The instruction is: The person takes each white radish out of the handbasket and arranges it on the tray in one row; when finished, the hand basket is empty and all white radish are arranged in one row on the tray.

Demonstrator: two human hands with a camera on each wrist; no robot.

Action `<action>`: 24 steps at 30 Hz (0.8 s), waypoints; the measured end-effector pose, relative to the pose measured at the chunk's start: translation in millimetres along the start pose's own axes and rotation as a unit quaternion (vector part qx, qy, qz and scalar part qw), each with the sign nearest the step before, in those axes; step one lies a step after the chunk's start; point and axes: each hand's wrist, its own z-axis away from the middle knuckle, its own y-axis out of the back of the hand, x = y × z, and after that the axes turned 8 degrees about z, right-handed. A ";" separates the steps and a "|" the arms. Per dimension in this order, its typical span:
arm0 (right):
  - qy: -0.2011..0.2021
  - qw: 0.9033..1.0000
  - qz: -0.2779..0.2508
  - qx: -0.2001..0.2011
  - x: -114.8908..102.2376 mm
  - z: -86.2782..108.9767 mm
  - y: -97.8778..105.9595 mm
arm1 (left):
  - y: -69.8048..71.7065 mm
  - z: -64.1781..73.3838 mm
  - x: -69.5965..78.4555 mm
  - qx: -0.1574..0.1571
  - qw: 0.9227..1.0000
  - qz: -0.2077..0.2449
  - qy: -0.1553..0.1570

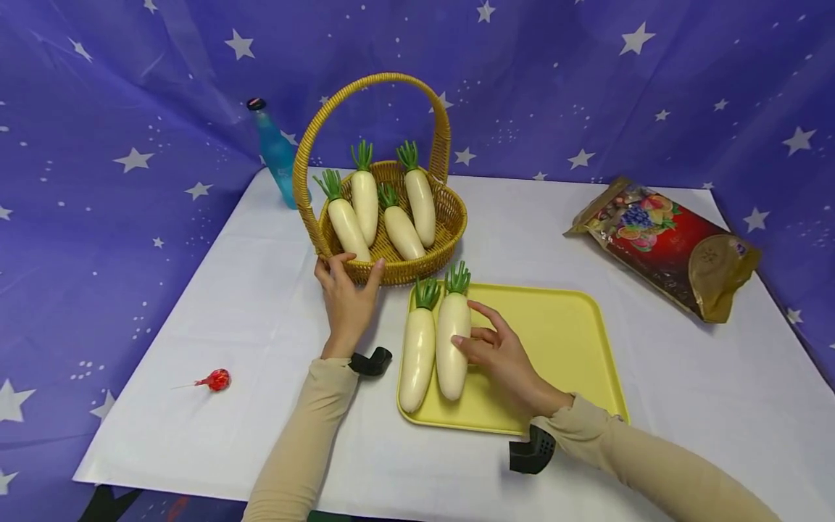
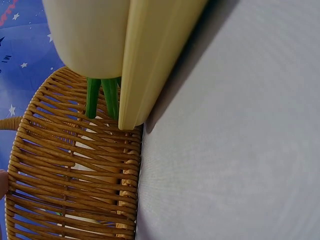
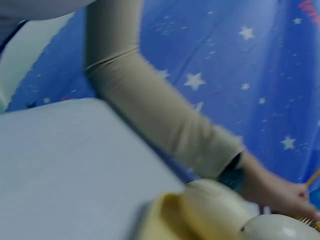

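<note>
A white radish [image 1: 453,348] with green stubby leaves lies on the yellow tray [image 1: 541,319]. My right hand [image 1: 505,355] holds it from the right, thumb across its top and fingers along its far side. Beside it, to the left, is another white radish [image 1: 417,359]. My left hand [image 1: 349,304] grips the front left rim of the wicker basket [image 1: 417,270], near the handle's foot. Several more white radishes [image 1: 403,232] lean inside the basket, leaves up. In the left wrist view a fingertip [image 2: 3,183] touches the basket's rim.
A blue bottle [image 1: 277,156] stands behind the basket on the left. On the right lies a red and gold snack bag [image 1: 672,246]. A red lollipop [image 1: 215,380] rests at the table's left. Starry purple cloth [image 1: 554,87] hangs behind the white table [image 1: 261,290].
</note>
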 end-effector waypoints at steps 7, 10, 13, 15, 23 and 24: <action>-0.028 0.999 0.004 -0.017 14.5 2.4 0.6 | -0.2 -0.1 1.1 0.000 1.000 -0.003 0.004; -0.025 0.999 0.029 -0.015 16.2 3.2 1.6 | -0.3 -0.3 1.4 0.000 1.000 -0.003 0.005; -0.011 0.995 0.097 -0.003 18.2 4.6 1.5 | -0.2 -0.4 1.9 0.000 1.000 -0.002 0.005; 0.002 0.990 0.138 0.007 19.6 5.0 0.6 | 0.0 -0.5 2.4 0.001 1.000 -0.001 0.003; 0.045 0.982 0.184 0.027 19.8 5.1 1.2 | -0.5 0.0 2.2 0.000 1.000 -0.002 0.003; 0.049 0.981 0.184 0.030 19.2 4.7 1.8 | -0.7 0.0 2.0 0.000 1.000 -0.002 0.003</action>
